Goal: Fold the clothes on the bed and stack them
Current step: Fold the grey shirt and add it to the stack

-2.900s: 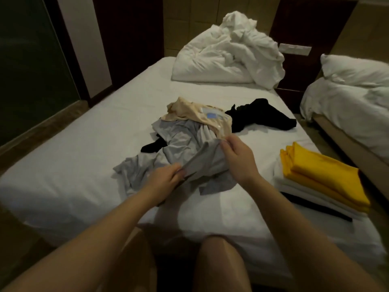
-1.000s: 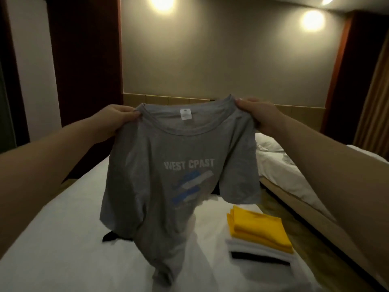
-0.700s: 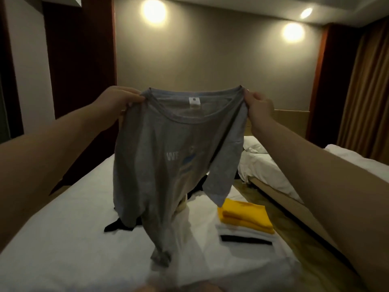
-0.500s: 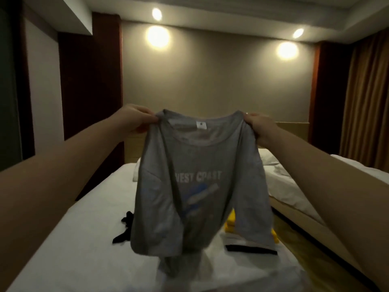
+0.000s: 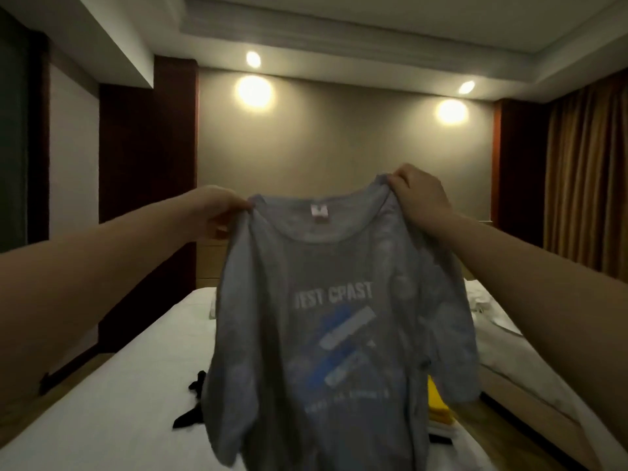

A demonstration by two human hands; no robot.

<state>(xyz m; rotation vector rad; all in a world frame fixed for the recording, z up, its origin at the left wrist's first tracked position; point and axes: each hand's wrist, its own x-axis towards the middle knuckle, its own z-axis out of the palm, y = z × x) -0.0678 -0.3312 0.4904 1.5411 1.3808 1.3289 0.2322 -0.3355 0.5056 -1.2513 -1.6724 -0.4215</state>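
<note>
A grey T-shirt [image 5: 339, 334] with white lettering and blue stripes hangs spread out in front of me above the white bed [image 5: 112, 396]. My left hand [image 5: 217, 212] pinches its left shoulder and my right hand [image 5: 419, 198] pinches its right shoulder, a little higher. The shirt hides most of the folded stack [image 5: 438, 409], of which a yellow edge over white and black layers shows at its right hem. A black garment [image 5: 192, 406] peeks out at the shirt's left hem.
A second bed [image 5: 530, 362] with white bedding stands to the right across a narrow wooden floor gap. Dark wood panels, a beige wall with lit spots and brown curtains [image 5: 584, 178] close the room behind.
From the pile on the bed, both hands lifted the grey shirt and spread it by the shoulders. In the last half second the view tilted up and my right hand rose slightly above the left.
</note>
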